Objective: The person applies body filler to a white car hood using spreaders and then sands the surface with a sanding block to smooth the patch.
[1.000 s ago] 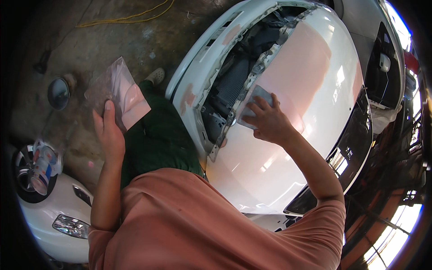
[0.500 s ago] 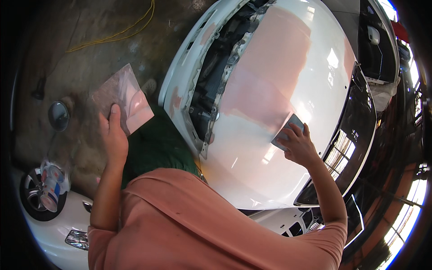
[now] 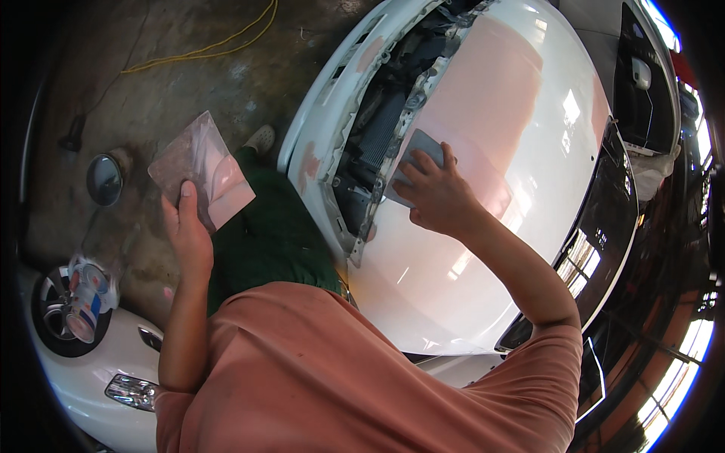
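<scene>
My left hand grips the lower edge of a flat mixing board, thumb on top. A smear of pink body filler covers part of that board. Over the white car hood, my right hand presses a thin grey rectangular filler spreader flat, close to the hood's front edge. Its fingers lie across the spreader and hide part of it. A broad pink patch of filler stretches along the hood, beyond and around the right hand.
The open front of the car shows a radiator area beside the hood. A yellow hose lies on the concrete floor, near a round container. At lower left, a plastic-wrapped can stands by another white car.
My right hand has swept the spreader left and away from me, from the hood's middle to its front edge. The left hand with the board has barely moved.
</scene>
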Demonstrator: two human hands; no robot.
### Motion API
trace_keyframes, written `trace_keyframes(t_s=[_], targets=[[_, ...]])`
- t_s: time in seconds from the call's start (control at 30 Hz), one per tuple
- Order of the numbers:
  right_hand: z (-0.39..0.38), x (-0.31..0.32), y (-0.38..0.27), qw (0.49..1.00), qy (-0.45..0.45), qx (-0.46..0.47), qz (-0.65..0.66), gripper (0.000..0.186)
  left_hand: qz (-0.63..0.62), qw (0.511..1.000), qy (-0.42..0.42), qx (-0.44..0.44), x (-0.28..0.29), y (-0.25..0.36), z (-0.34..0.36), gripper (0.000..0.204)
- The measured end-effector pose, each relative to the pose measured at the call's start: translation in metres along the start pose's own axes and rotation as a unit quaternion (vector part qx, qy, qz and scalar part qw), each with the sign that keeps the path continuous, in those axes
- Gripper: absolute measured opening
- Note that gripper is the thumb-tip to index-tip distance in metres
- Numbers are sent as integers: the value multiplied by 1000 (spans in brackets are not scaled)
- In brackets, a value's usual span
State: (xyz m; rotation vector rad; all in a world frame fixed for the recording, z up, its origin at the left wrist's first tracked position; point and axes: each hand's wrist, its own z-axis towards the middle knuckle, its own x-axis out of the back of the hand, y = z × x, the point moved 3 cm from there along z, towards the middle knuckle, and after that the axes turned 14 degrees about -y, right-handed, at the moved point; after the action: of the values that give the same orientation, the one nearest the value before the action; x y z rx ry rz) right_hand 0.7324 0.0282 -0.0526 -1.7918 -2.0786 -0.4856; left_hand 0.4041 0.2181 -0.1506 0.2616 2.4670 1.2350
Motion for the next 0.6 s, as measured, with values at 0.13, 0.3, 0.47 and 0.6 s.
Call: trace_keyframes(t_s=[0.13, 0.3, 0.47, 0.6], targets=[[0, 0, -4, 996, -76, -38, 6, 49, 34, 999, -24, -6, 1, 2, 2, 77], [-65, -31, 9, 995, -36, -66, 68, 49, 20, 998, -55, -12, -20, 9, 2, 73], [-144, -88, 32, 988, -29, -85, 126, 56, 19, 997, -79, 4, -30, 4, 2, 69], [-190, -115, 47, 979, -81, -126, 137, 57, 16, 997, -77, 14, -33, 13, 0, 69]])
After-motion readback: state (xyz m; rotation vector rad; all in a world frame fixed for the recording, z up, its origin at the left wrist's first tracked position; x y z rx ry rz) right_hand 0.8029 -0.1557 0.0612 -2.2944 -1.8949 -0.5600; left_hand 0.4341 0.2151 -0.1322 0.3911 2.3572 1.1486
